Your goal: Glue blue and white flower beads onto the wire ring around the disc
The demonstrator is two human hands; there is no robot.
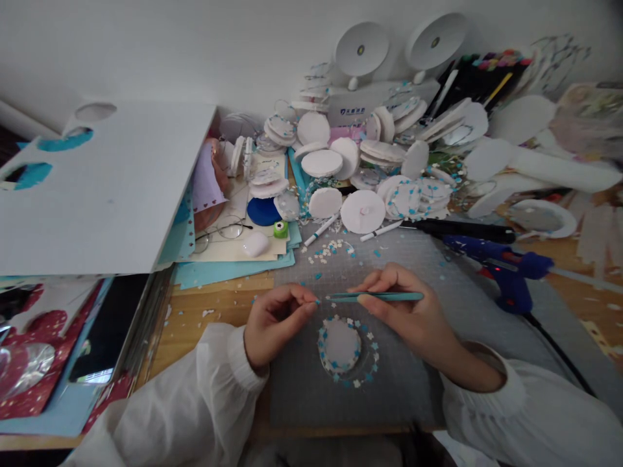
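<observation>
My left hand (280, 322) pinches a tiny blue paper flower (318, 302) between thumb and forefinger. In my right hand (402, 311) is a pair of teal tweezers (389, 297), held level with the tips pointing left. A small white flower (333, 298) lies at or just below those tips; whether they touch it I cannot tell. Below both hands a round white disc (342, 345) rests on the grey cutting mat (302, 402). Blue and white flowers ring its edge, and a string of flowers (374, 363) curves around its right side.
Loose flowers (335, 250) lie scattered behind my hands. A blue glue gun (506, 266) with a cord sits at the right. Many white discs (363, 211) are heaped at the back. A white board (107, 194) stands at the left, above a dark phone (109, 331).
</observation>
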